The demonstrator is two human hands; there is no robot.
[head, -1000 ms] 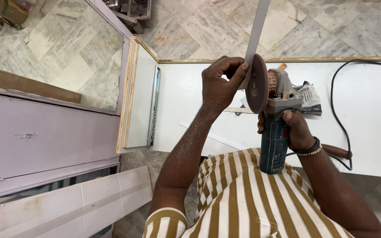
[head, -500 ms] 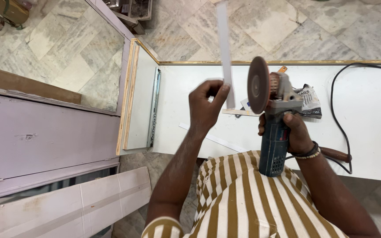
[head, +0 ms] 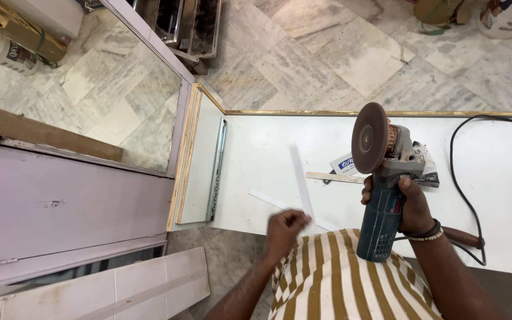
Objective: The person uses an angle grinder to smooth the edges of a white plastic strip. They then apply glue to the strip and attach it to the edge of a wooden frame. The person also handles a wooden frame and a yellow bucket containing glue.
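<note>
My right hand (head: 409, 204) grips the blue body of an angle grinder (head: 383, 178), held upright over a white panel (head: 280, 148), its brown disc (head: 369, 137) facing left. My left hand (head: 285, 229) pinches the lower end of a thin white strip (head: 301, 178), blurred and pointing away from me, low over the panel's near edge. A second white strip (head: 268, 200) lies flat on the panel just left of that hand.
The grinder's black cord (head: 458, 178) loops over the panel's right part. A small printed packet (head: 344, 164) and a wooden stick (head: 333, 176) lie behind the grinder. A metal drawer slide (head: 216, 169) is fixed inside the cabinet's left wall. Marble floor surrounds it, with a white board (head: 120, 290) at lower left.
My left hand has dropped from beside the disc down toward the panel's near edge, carrying the white strip away from the disc. The grinder has hardly moved.
</note>
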